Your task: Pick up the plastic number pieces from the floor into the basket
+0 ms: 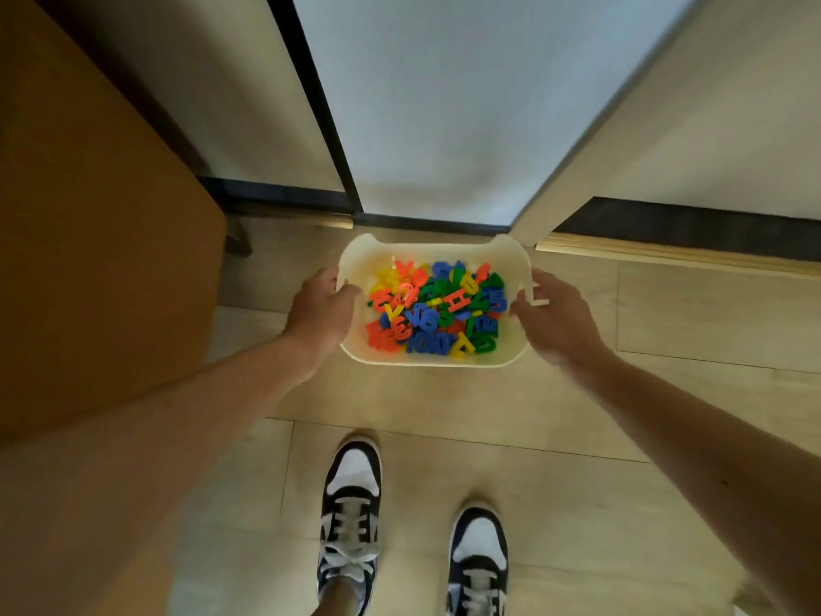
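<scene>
A white plastic basket (444, 251) is held up in front of me, above the floor. It is heaped with several plastic number and letter pieces (437, 306) in red, orange, yellow, green and blue. My left hand (317, 309) grips the basket's left rim, thumb over the edge. My right hand (555, 315) grips its right rim at the handle cut-out. No loose pieces show on the floor around my feet.
A brown wooden tabletop (89, 260) fills the left side. Ahead stand a white door panel (444, 104) with a dark frame and a black skirting (688, 220). My two black-and-white sneakers (351, 517) stand on the pale plank floor (444, 402).
</scene>
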### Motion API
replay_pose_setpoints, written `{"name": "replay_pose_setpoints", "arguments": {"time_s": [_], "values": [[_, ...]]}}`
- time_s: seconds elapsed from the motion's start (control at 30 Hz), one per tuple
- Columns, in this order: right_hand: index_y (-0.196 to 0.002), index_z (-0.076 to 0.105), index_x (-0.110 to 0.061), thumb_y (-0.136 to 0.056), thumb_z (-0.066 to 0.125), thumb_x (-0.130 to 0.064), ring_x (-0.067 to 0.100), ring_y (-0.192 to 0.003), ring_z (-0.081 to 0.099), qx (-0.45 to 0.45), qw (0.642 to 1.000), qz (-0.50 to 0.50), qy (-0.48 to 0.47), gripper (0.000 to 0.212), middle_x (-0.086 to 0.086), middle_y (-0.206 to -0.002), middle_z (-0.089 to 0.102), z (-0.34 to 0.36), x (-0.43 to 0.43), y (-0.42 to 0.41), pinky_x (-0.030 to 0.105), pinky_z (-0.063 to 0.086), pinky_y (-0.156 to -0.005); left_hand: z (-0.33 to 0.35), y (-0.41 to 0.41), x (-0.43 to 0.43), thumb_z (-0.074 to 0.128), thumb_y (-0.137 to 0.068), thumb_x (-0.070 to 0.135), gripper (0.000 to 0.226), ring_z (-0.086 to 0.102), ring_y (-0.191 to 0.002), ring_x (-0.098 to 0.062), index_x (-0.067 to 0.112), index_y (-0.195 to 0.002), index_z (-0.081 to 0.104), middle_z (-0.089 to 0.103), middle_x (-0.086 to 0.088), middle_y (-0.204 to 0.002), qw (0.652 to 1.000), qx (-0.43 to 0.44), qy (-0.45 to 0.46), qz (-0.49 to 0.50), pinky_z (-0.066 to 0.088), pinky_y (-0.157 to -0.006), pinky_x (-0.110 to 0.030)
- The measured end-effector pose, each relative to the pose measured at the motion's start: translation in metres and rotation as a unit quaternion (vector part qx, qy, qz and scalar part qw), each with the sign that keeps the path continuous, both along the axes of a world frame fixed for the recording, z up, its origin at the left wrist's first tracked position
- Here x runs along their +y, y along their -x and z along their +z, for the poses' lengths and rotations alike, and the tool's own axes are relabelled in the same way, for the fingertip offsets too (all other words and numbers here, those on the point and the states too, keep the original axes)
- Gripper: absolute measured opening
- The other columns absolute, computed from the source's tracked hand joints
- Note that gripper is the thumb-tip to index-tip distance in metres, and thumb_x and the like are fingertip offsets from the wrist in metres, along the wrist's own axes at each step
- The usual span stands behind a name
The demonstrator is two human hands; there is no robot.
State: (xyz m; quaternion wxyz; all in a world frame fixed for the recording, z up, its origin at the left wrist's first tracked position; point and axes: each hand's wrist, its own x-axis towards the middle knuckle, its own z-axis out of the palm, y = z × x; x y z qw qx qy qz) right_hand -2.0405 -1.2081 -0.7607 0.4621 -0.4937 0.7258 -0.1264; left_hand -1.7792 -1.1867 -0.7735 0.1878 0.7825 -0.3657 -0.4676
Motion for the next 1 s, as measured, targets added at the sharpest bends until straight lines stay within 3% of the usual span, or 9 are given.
{"name": "replay_pose_setpoints", "arguments": {"time_s": [0.1,0.2,0.33,0.4,0.5,0.7,0.83,0.9,1.0], "values": [[-0.125,0.065,-0.025,-0.086,0.059,-0.020,0.023,-0.102,0.066,0.008,1.000,-0.015,-0.010,0.040,0.005,-0.111,0.071,-0.049,-0.025,-0.001,0.033,0.050,-0.080,-0.045,-0.002,-0.029,0.045,-0.089,0.026,0.024,0.052,-0.075,-0.020,0.012,-0.102,0.061,0.055,-0.005,-0.085,1.000,-0.007,-0.003,-0.007,0.038,-0.061,-0.028],[-0.127,0.063,-0.026,-0.084,0.060,-0.018,0.023,-0.103,0.067,0.006,0.999,-0.022,-0.024,0.043,0.005,-0.113,0.070,-0.082,-0.050,0.000,0.031,0.046,-0.075,-0.081,-0.001,-0.052,0.045,-0.092,0.023,0.026,0.055,-0.081,-0.021,0.015,-0.111,0.061,0.059,-0.005,-0.092,1.000,0.005,-0.008,-0.014,0.040,-0.063,-0.028],[-0.128,0.063,-0.023,-0.084,0.061,-0.017,0.023,-0.103,0.066,0.001,1.000,-0.017,-0.026,0.044,0.005,-0.111,0.070,-0.111,-0.078,0.000,0.028,0.045,-0.072,-0.112,0.000,-0.081,0.045,-0.090,0.021,0.025,0.051,-0.071,-0.017,0.010,-0.105,0.063,0.056,-0.004,-0.083,1.000,-0.001,-0.006,-0.007,0.035,-0.059,-0.028],[-0.130,0.061,-0.020,-0.084,0.063,-0.017,0.022,-0.100,0.066,-0.009,0.999,-0.023,-0.041,0.046,0.005,-0.110,0.070,-0.119,-0.090,-0.004,0.024,0.043,-0.065,-0.121,-0.002,-0.093,0.043,-0.090,0.020,0.027,0.051,-0.072,-0.020,0.008,-0.105,0.062,0.055,-0.005,-0.084,1.000,-0.014,-0.008,-0.008,0.035,-0.060,-0.028],[-0.128,0.062,-0.018,-0.080,0.065,-0.019,0.021,-0.097,0.068,-0.018,0.998,-0.034,-0.059,0.048,0.007,-0.109,0.072,-0.127,-0.100,-0.008,0.029,0.051,-0.069,-0.131,-0.007,-0.106,0.042,-0.089,0.021,0.030,0.051,-0.078,-0.025,0.006,-0.108,0.061,0.056,-0.008,-0.089,0.999,-0.029,-0.020,-0.007,0.034,-0.059,-0.028],[-0.130,0.059,-0.013,-0.084,0.062,-0.019,0.023,-0.098,0.066,-0.015,0.997,-0.049,-0.064,0.046,0.009,-0.108,0.070,-0.136,-0.098,-0.013,0.024,0.041,-0.060,-0.139,-0.011,-0.108,0.043,-0.090,0.022,0.032,0.053,-0.080,-0.024,0.008,-0.114,0.060,0.057,-0.010,-0.093,0.999,-0.016,-0.024,-0.026,0.035,-0.059,-0.029],[-0.125,0.061,-0.015,-0.081,0.063,-0.021,0.025,-0.099,0.067,-0.005,0.996,-0.051,-0.073,0.044,0.009,-0.105,0.071,-0.142,-0.099,-0.012,0.041,0.056,-0.080,-0.143,-0.011,-0.108,0.045,-0.090,0.024,0.034,0.053,-0.077,-0.020,0.011,-0.118,0.058,0.056,-0.007,-0.092,0.999,0.004,-0.018,-0.035,0.035,-0.058,-0.028],[-0.122,0.063,-0.015,-0.079,0.065,-0.021,0.026,-0.100,0.066,-0.010,0.995,-0.061,-0.084,0.043,0.010,-0.106,0.070,-0.142,-0.100,-0.012,0.048,0.055,-0.090,-0.143,-0.011,-0.109,0.045,-0.091,0.028,0.036,0.053,-0.078,-0.020,0.014,-0.123,0.056,0.056,-0.006,-0.095,0.999,0.011,-0.025,-0.037,0.035,-0.058,-0.028],[-0.130,0.057,-0.012,-0.082,0.065,-0.022,0.024,-0.102,0.060,0.013,0.995,-0.044,-0.093,0.049,0.011,-0.116,0.066,-0.136,-0.099,-0.016,0.033,0.048,-0.076,-0.135,-0.009,-0.108,0.045,-0.092,0.030,0.040,0.056,-0.089,-0.023,0.017,-0.129,0.052,0.060,-0.009,-0.108,0.999,0.001,-0.041,-0.036,0.038,-0.061,-0.030]]}}
